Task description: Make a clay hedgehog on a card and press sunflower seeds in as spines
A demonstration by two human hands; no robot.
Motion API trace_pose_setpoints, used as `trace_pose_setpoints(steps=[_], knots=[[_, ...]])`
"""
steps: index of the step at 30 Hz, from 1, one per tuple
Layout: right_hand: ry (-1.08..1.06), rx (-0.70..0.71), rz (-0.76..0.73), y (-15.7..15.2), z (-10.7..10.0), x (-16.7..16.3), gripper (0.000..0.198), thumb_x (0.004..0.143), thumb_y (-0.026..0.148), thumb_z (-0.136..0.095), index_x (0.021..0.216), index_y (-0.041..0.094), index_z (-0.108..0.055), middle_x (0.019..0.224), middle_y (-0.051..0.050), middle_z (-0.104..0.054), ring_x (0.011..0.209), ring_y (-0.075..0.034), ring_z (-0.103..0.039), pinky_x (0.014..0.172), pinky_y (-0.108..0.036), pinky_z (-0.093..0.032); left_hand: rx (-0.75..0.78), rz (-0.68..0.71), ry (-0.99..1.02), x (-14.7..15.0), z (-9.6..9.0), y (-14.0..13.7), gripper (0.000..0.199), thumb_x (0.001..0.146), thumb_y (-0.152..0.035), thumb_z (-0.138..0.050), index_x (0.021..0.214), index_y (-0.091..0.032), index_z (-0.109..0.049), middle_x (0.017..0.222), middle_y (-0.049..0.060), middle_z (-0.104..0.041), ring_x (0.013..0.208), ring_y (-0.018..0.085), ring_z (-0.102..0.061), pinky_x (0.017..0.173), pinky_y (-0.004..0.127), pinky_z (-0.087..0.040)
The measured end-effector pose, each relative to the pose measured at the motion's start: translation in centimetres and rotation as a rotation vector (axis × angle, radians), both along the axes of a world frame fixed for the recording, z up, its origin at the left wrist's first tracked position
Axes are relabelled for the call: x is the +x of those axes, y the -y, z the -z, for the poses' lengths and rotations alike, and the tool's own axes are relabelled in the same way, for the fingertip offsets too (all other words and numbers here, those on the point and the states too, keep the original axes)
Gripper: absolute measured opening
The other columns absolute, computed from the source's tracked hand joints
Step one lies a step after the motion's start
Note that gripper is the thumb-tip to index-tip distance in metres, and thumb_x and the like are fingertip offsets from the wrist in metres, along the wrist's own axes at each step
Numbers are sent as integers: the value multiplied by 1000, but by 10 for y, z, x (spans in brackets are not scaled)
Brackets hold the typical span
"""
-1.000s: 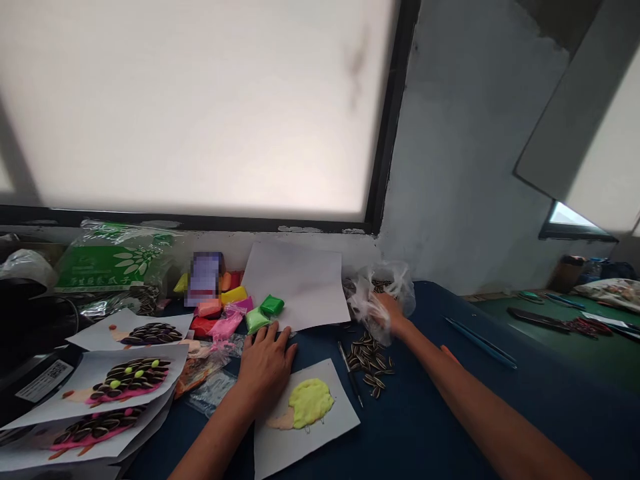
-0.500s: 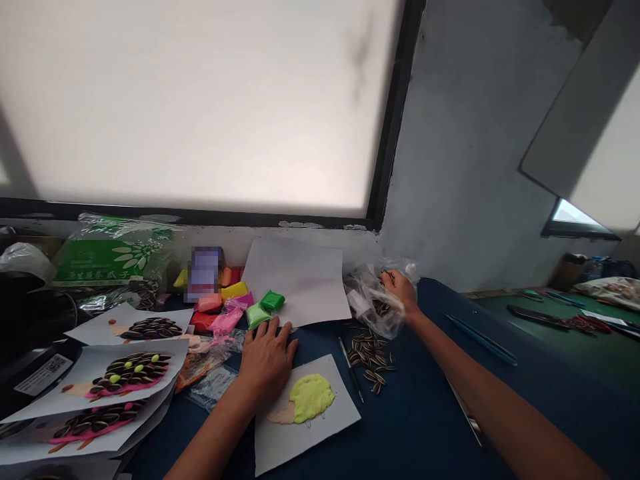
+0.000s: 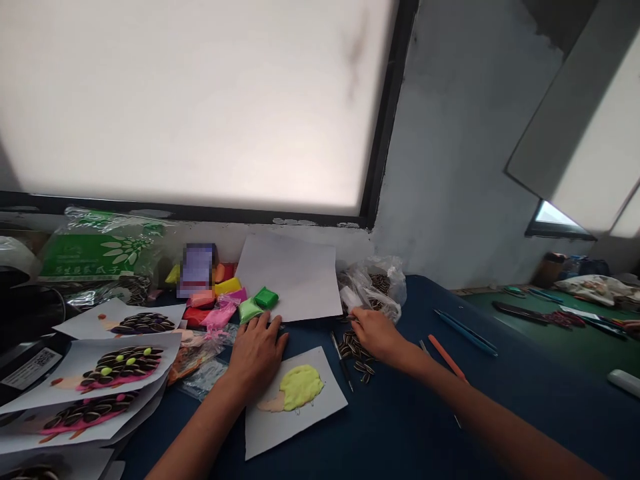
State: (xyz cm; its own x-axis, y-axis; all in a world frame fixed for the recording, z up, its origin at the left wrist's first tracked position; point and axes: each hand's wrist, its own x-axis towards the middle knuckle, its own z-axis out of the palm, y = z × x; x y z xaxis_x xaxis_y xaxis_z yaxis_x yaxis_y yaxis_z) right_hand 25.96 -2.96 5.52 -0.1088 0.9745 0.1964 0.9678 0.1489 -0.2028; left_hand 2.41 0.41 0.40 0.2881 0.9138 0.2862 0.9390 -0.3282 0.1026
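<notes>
Right hand [image 3: 376, 333] over loose striped seeds [image 3: 352, 348], grip unclear; left hand [image 3: 259, 348] flat beside the yellow-clay card [image 3: 300, 428].

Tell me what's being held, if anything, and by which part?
Left hand: palm-down, holding nothing. Right hand: at the seeds; whether it holds anything cannot be told.

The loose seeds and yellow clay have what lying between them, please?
The head view shows a pen and part of the white card between them.

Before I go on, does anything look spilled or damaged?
Loose striped seeds lie on the blue table outside the plastic bag holding more; spilled or set out, I can't tell. The window frame has pale patches along its bottom, perhaps chipped.
</notes>
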Motion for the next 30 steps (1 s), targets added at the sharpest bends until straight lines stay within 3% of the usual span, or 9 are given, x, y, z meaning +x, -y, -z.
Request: trace_pose_setpoints(steps=[3, 5, 9, 14, 18, 25, 30], knots=[[44, -21, -28, 2, 0, 5, 28, 92, 15, -49, 115, 15, -65, 109, -11, -65, 91, -20, -64, 72, -25, -44, 2, 22, 25, 0, -2, 0, 40, 96, -32, -42, 128, -15, -57, 129, 15, -58, 117, 30, -53, 97, 42, -39], [79, -19, -36, 7, -5, 2, 26, 95, 19, -47, 111, 17, -67, 113, -11, -64, 91, -19, -64, 72, -25, -44, -3, 35, 26, 0, -4, 0, 36, 96, -30, -41, 121, -16, -61, 124, 14, -61, 114, 29, -53, 96, 42, -40], [168, -39, -24, 17, -8, -14, 25, 97, 20, -44, 97, 15, -69, 96, -11, -69, 84, -21, -65, 67, -27, -42, 0, 46, -7, 2, -8, 1, 33, 95, -27, -41, 113, -14, -65, 119, 15, -62, 110, 30, -54, 93, 42, -39], [229, -92, -31, 23, 2, -32, 23, 93, 31, -53, 86, 16, -68, 84, -9, -70, 77, -21, -66, 62, -26, -41, 4, 118, -17, 5, -9, 3, 31, 94, -23, -41, 111, -17, -67, 116, 12, -64, 106, 29, -54, 91, 41, -38], [266, -123, -15, 23, 4, -35, 20, 89, 25, -54, 81, 14, -68, 79, -10, -71, 71, -21, -66, 58, -26, -39, -36, 154, 15, 5, -7, 2, 34, 97, -26, -37, 110, -18, -68, 117, 10, -64, 106, 27, -54, 91, 39, -38], [332, -179, -19, 29, -9, -28, 22, 85, 22, -53, 75, 12, -70, 75, -12, -71, 70, -22, -66, 54, -27, -35, -21, 106, -10, 4, -5, 2, 38, 98, -32, -38, 125, -20, -61, 128, 11, -60, 115, 30, -52, 94, 43, -37], [358, -200, -54, 34, -9, -33, 21, 81, 21, -53, 73, 11, -70, 72, -13, -70, 67, -24, -66, 52, -28, -33, -8, 19, -47, 1, -6, 3, 39, 98, -35, -38, 123, -18, -63, 127, 14, -61, 113, 32, -54, 94, 46, -38]])
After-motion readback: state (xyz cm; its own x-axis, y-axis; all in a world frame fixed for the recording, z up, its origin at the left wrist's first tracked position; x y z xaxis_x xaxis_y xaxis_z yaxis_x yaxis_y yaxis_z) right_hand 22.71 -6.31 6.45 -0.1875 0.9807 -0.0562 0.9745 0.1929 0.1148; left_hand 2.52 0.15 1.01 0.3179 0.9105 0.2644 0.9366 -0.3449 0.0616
